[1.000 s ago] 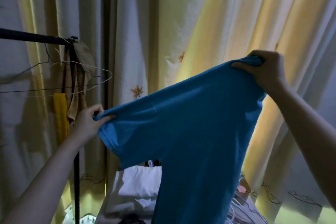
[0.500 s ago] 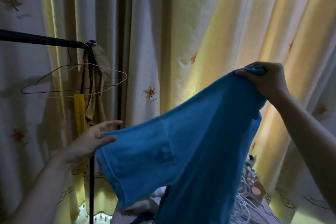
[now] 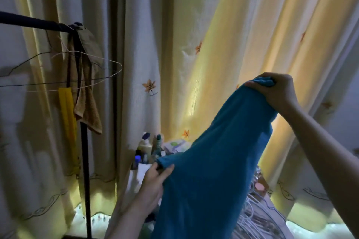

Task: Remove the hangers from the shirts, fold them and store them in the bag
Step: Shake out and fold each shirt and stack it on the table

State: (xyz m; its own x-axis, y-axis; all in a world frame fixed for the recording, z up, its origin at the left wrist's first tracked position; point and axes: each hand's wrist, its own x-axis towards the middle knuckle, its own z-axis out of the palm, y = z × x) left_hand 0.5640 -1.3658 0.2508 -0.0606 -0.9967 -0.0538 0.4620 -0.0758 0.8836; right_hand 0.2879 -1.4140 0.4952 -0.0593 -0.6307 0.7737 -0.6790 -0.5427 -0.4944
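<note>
A blue shirt (image 3: 213, 161) hangs in the air in front of me, off its hanger. My right hand (image 3: 275, 93) grips its top corner high at the right. Lower down, my left hand (image 3: 155, 178) pinches the shirt's left edge near a sleeve, just above a white bag (image 3: 136, 178) that shows behind the hand. Two empty wire hangers (image 3: 93, 70) hang from the dark rail (image 3: 35, 22) at the left. More white hangers (image 3: 258, 217) lie in a heap at the lower right.
The rail's upright post (image 3: 85, 170) stands at the left, with a brown towel (image 3: 87, 106) and a yellow cloth (image 3: 67, 114) hanging on it. Bottles (image 3: 147, 147) stand behind the bag. Pale yellow curtains (image 3: 194, 25) fill the background.
My left hand let go of the shirt's left side, dropped down and to the right, and now pinches the edge lower down. The shirt hangs narrower. My right hand kept its grip.
</note>
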